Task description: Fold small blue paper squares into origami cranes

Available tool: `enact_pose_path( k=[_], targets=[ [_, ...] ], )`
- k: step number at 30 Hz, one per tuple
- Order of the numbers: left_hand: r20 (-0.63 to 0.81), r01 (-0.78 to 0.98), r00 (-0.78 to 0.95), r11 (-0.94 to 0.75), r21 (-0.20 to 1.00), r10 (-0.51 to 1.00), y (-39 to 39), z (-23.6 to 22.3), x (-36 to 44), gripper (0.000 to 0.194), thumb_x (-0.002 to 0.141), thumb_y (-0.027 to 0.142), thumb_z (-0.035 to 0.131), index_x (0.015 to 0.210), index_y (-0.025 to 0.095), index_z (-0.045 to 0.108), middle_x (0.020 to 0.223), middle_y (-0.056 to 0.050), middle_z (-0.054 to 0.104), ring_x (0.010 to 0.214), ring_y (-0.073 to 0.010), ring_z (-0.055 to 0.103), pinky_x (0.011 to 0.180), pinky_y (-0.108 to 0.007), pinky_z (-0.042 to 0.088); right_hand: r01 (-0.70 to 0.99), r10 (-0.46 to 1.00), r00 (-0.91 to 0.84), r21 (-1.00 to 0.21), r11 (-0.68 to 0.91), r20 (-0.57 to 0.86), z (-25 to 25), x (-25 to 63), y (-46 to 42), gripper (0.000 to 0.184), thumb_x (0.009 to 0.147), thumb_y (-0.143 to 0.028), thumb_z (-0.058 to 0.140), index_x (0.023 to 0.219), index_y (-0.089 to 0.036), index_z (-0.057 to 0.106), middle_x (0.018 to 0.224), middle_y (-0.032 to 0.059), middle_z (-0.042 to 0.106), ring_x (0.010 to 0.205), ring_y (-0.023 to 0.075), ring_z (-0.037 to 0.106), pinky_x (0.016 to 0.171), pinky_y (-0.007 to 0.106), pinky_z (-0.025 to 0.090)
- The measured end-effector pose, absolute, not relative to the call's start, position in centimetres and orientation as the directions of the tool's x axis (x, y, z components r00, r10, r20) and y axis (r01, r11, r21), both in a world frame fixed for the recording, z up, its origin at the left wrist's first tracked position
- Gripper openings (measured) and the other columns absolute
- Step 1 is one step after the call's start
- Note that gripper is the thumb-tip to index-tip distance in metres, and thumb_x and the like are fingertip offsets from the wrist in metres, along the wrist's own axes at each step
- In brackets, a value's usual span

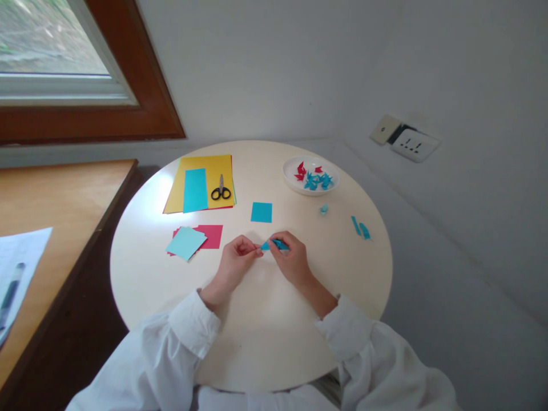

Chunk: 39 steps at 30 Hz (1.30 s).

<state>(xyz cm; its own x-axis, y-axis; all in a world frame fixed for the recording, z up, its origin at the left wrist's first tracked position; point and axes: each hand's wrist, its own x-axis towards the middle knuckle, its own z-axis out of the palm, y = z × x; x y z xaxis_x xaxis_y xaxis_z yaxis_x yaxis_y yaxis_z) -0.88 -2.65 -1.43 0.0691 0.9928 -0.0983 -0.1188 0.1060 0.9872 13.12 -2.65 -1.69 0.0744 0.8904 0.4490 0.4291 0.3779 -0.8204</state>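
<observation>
Between my two hands is a small folded piece of blue paper [280, 245], held just above the middle of the round table. My left hand [237, 260] pinches its left tip between thumb and forefinger. On the other side, my right hand [291, 258] grips the body of the piece, and its fingers hide part of the folds. Just beyond my hands lies a flat blue paper square [261, 212]. Left of my left hand, a light blue square [186, 243] rests on several pink squares [213, 236].
Black-handled scissors [221, 191] and a blue strip [195, 190] lie on yellow sheets [175, 191] at the back left. A white plate [291, 185] holds red and blue folded paper shapes. Blue scraps [364, 230] and a crumpled bit [324, 209] lie at right. A wooden desk [68, 194] stands left.
</observation>
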Motion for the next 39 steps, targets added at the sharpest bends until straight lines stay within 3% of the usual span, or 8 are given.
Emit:
enact_pose_path(
  k=[13,23,39],
  targets=[
    [-0.141,-0.222,0.148,0.172,0.960,0.979,-2.57,-1.87,-0.69,0.030,0.061,0.029,0.073,0.074,0.018,0.048,0.059,0.001,0.065,0.063,-0.0138,0.064,0.067,-0.028,0.050,0.451,0.884,-0.007,-0.787,0.421,0.468,-1.79,13.10,-2.65,0.004,0.074,-0.017,0.054,0.071,-0.020,0.056,0.071,0.0017,0.061,0.067,0.0142,0.058,0.064,0.026,0.047],
    [-0.106,-0.133,0.119,0.122,0.984,0.987,-2.68,-1.71,-0.58,0.031,0.060,0.034,0.072,0.070,0.017,0.048,0.053,0.002,0.062,0.056,-0.0132,0.062,0.055,-0.022,0.046,0.503,0.875,-0.004,-0.755,0.421,0.485,-1.73,12.99,-2.68,0.005,0.074,-0.016,0.054,0.071,-0.019,0.056,0.071,0.0024,0.061,0.067,0.0142,0.057,0.063,0.025,0.046],
    [-0.049,-0.052,0.130,0.056,0.997,0.990,-2.76,-1.69,-0.53,0.026,0.064,0.033,0.068,0.071,0.018,0.048,0.054,0.002,0.061,0.056,-0.0133,0.061,0.057,-0.025,0.047,0.543,0.877,-0.014,-0.733,0.409,0.480,-2.01,12.88,-2.64,0.007,0.074,-0.016,0.054,0.069,-0.020,0.056,0.071,0.0030,0.061,0.067,0.0150,0.057,0.063,0.026,0.047]
  ],
)
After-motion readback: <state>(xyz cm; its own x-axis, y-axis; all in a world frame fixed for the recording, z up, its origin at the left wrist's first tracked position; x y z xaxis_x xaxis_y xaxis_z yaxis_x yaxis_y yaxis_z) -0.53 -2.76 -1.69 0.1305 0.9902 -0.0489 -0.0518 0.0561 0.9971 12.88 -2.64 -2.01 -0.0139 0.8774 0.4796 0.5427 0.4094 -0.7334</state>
